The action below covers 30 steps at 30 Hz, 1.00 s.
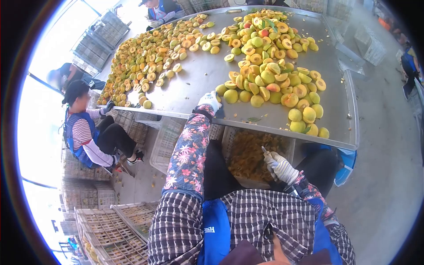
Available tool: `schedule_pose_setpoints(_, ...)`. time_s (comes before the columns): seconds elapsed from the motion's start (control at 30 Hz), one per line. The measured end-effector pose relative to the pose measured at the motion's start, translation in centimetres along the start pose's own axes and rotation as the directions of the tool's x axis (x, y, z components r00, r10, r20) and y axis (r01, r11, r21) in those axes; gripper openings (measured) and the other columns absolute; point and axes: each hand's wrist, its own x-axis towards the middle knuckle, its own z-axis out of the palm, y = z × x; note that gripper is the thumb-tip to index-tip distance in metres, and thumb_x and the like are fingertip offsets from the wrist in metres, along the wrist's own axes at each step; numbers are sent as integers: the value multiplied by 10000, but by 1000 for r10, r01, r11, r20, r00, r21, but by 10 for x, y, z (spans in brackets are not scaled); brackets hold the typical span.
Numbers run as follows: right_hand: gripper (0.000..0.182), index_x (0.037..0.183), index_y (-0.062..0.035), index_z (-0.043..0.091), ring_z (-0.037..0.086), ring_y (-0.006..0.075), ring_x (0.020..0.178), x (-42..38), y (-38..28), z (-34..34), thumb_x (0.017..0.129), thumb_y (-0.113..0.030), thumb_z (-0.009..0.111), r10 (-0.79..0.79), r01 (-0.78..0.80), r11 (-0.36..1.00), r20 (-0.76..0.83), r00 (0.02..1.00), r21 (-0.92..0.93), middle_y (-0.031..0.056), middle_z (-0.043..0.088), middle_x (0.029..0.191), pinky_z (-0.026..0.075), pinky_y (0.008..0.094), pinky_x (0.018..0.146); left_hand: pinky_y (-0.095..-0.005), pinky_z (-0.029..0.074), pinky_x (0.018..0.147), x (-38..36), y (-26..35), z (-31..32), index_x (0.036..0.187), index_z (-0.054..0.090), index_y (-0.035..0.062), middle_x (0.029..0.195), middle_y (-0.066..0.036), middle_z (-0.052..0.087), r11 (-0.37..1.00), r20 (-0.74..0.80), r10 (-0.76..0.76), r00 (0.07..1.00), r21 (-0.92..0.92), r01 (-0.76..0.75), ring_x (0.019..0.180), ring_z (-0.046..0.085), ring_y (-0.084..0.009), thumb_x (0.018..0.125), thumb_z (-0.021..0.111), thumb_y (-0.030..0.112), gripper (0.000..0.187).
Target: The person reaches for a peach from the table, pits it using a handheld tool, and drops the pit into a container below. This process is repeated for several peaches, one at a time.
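My left hand [211, 101], in a white glove, reaches over the near edge of the metal table [176, 99]. It is beside the left end of a pile of yellow-green peaches [265, 81], many cut in half. The ends of its fingers are hidden, so whether it holds a peach cannot be seen. Lower down, my right hand [282, 168], in a striped glove, is closed around a small knife-like tool [264, 150] with its tip pointing up. Below the table edge, beneath this tool, a crate [226, 140] holds brown, wet-looking scraps [251, 152].
Halved peaches [145, 57] spread over the table's left side. A person in a blue vest [81, 132] sits at the left edge; others are farther back. Plastic crates [117, 234] stand at lower left, and more crates [370, 44] at the right. A raised rim [352, 110] borders the table.
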Motion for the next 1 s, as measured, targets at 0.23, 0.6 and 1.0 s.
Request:
schedule_pose_setpoints(0.23, 255, 1027, -143, 504, 420, 65, 441, -3, 4, -6, 968, -391, 522, -53, 53, 999, -5, 999, 2, -50, 446, 627, 363, 223, 411, -311, 529, 701, 6, -23, -12, 1221, 522, 60, 1020, -72, 612, 333, 97, 117, 988, -942, 53, 881, 610, -178, 827, 683, 215, 452)
schedule_pose_setpoints(0.6, 353, 1077, -46, 504, 520, 233, 542, 4, 2, 0, 967, -380, 517, -530, 497, 845, -189, 827, -195, 69, 540, 706, 420, 374, 539, -506, 466, 995, -168, 90, 23, 1219, 524, -15, 1165, -167, 597, -592, 139, 459, 878, -688, 419, 1077, 587, -354, 962, 537, 367, 461)
schedule_pose_setpoints(1.0, 293, 1060, -28, 454, 615, 433, 716, -3, 6, 6, 962, -297, 518, -586, 382, 741, -254, 769, -553, 239, 614, 747, 477, 490, 620, -489, 476, 986, -193, 150, 87, 1090, 522, 56, 1072, -123, 590, -650, -10, 273, 962, -739, 176, 1048, 590, -306, 988, 519, 332, 294)
